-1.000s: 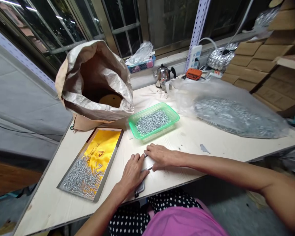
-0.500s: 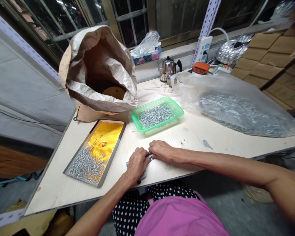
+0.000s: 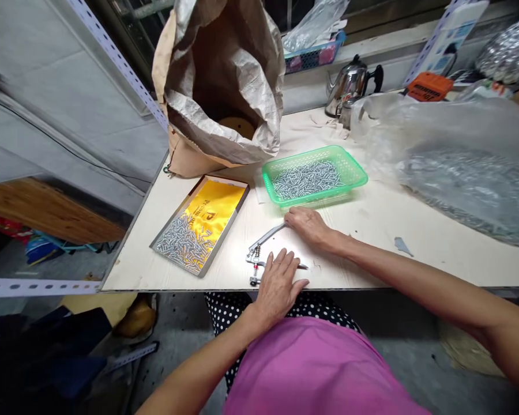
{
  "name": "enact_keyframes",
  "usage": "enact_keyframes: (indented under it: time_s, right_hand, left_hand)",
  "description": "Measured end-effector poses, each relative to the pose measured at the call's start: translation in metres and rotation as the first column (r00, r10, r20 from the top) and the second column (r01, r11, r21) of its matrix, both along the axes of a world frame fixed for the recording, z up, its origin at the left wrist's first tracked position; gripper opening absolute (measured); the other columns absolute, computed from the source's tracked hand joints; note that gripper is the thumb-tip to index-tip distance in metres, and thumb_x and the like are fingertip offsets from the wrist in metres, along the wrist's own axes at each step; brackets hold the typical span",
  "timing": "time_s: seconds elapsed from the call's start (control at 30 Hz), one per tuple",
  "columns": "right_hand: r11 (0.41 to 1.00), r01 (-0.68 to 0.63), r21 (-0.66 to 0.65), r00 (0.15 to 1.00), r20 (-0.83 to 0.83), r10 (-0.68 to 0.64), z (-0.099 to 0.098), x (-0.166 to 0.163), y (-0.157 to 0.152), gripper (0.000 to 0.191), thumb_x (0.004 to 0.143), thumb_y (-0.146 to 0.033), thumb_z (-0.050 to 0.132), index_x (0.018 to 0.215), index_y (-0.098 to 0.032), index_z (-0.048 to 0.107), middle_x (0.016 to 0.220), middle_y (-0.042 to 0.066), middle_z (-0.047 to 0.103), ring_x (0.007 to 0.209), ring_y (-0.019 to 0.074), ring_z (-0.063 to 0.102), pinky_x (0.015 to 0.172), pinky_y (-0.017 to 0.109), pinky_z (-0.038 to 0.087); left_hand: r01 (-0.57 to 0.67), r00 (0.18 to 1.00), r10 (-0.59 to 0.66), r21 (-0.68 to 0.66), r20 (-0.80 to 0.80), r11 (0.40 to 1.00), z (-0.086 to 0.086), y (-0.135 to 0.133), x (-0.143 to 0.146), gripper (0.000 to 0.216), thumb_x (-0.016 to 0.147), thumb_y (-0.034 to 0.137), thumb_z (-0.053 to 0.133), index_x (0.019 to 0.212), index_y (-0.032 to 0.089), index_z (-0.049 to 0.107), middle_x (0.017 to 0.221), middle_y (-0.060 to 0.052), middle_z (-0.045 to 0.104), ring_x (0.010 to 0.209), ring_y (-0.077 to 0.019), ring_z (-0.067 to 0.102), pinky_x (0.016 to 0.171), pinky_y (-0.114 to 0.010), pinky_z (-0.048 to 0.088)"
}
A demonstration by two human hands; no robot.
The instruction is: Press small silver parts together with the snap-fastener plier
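Note:
A metal pliers-like hand tool (image 3: 256,252) with a spring and a small red ring lies on the table near its front edge, its two handles spread apart. My left hand (image 3: 277,283) rests flat over the lower handle, fingers stretched out; the handle's tip shows beyond the fingers. My right hand (image 3: 308,226) has its fingers closed at the end of the upper handle. Behind it stands a green plastic basket (image 3: 358,177) holding many small silvery metal pins. To the left, a shallow tray (image 3: 225,237) with a yellow lining holds more of these metal pieces (image 3: 182,243).
A large open paper sack (image 3: 225,138) stands behind the tray. At the right lies a clear plastic bag (image 3: 458,178) full of metal pieces. A steel kettle (image 3: 350,86) and an orange box (image 3: 429,86) are at the back. A grey scrap (image 3: 402,246) lies on the table (image 3: 350,271).
The tool's handles have spread apart. My right hand has moved up and away with the upper handle, and my left hand has flattened over the lower one. The view has shifted.

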State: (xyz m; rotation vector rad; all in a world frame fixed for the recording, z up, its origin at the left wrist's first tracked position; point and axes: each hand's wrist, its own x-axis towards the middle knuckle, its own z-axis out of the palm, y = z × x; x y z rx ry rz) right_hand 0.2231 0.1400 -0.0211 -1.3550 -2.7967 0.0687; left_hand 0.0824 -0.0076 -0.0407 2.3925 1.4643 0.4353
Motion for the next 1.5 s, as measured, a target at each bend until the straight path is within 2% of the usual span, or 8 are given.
enact_keyframes:
  time_s: [0.13,0.27,0.53,0.73,0.87,1.13,1.3,1.5]
  right_hand:
    - [0.980,-0.200,0.025,0.979,-0.034,0.200,0.017,-0.030,-0.023,0.020,0.094,-0.014,0.046,0.099,-0.016,0.066,0.098,0.012,0.062,0.091,0.0233,0.049,0.073,0.033,0.034]
    - [0.794,-0.601,-0.095,0.799,-0.075,0.596,0.021,-0.065,-0.050,0.009,0.088,-0.021,0.060,0.082,-0.020,0.067,0.099,0.008,0.060,0.095,0.0240,0.045,0.075,0.035,0.035]
    - [0.688,-0.726,0.016,0.633,-0.377,0.676,0.023,-0.090,-0.060,0.010,0.091,-0.018,0.057,0.083,-0.018,0.063,0.085,0.004,0.061,0.082,0.0174,0.050,0.076,0.032,0.041]
    - [0.866,-0.343,0.365,0.477,-0.726,0.495,0.097,-0.054,-0.024,0.014,0.096,-0.020,0.047,0.097,-0.020,0.061,0.088,0.004,0.064,0.085,0.0175,0.057,0.076,0.032,0.047]
    - [0.891,0.089,0.445,0.713,-0.653,0.255,0.120,-0.001,0.024,0.014,0.093,-0.024,0.053,0.102,-0.021,0.064,0.092,0.008,0.063,0.090,0.0249,0.058,0.079,0.040,0.047]
    - [0.993,-0.089,0.083,0.846,-0.520,0.119,0.044,0.003,-0.037,0.022,0.097,-0.026,0.047,0.111,-0.017,0.062,0.096,0.008,0.060,0.082,0.0194,0.061,0.072,0.032,0.052]
    - [0.976,-0.120,-0.184,0.896,-0.443,0.027,-0.009,-0.012,-0.085,0.018,0.098,-0.023,0.044,0.100,-0.019,0.062,0.093,0.006,0.059,0.082,0.0180,0.061,0.073,0.031,0.052]
    - [0.973,-0.104,-0.208,0.929,-0.370,0.020,-0.014,-0.010,-0.095,0.014,0.093,-0.022,0.056,0.104,-0.017,0.062,0.096,0.008,0.058,0.087,0.0218,0.058,0.075,0.035,0.050]
  left_hand:
    - [0.027,1.000,-0.027,-0.006,0.014,1.000,-0.003,-0.002,0.000,0.055,0.093,0.045,0.050,0.137,0.012,0.044,0.142,-0.017,0.050,0.139,-0.0309,0.036,0.115,-0.054,0.027]
    - [-0.001,1.000,0.002,-0.086,0.009,0.996,-0.012,-0.007,0.000,0.055,0.091,0.052,0.051,0.129,0.012,0.055,0.127,-0.018,0.061,0.124,-0.0345,0.053,0.106,-0.052,0.040]
    - [-0.009,1.000,0.012,-0.133,0.023,0.991,-0.017,-0.010,-0.003,0.062,0.092,0.053,0.048,0.139,0.013,0.047,0.131,-0.016,0.059,0.126,-0.0345,0.051,0.108,-0.048,0.039]
    - [0.035,0.999,-0.040,0.118,0.034,0.992,0.005,0.012,-0.035,0.036,0.095,0.035,0.049,0.124,0.017,0.059,0.124,-0.012,0.062,0.120,-0.0266,0.053,0.104,-0.042,0.042]
    - [-0.435,0.876,0.477,0.315,-0.067,0.844,0.037,0.050,-0.109,0.027,0.096,0.019,0.043,0.104,0.016,0.069,0.105,-0.013,0.065,0.102,-0.0242,0.056,0.093,-0.040,0.046]
    - [-0.647,0.587,0.587,0.114,-0.558,0.754,0.046,0.100,-0.186,0.035,0.093,0.021,0.039,0.093,0.010,0.072,0.105,-0.017,0.065,0.106,-0.0309,0.052,0.085,-0.039,0.043]
    - [-0.654,0.563,0.555,0.082,-0.612,0.752,0.037,0.110,-0.192,0.038,0.090,0.010,0.033,0.098,0.005,0.070,0.104,-0.020,0.065,0.107,-0.0318,0.053,0.081,-0.037,0.043]
    - [-0.610,0.722,0.572,0.031,-0.390,0.791,0.056,0.098,-0.173,0.028,0.087,0.015,0.043,0.091,0.010,0.071,0.101,-0.016,0.068,0.103,-0.0287,0.057,0.085,-0.035,0.043]
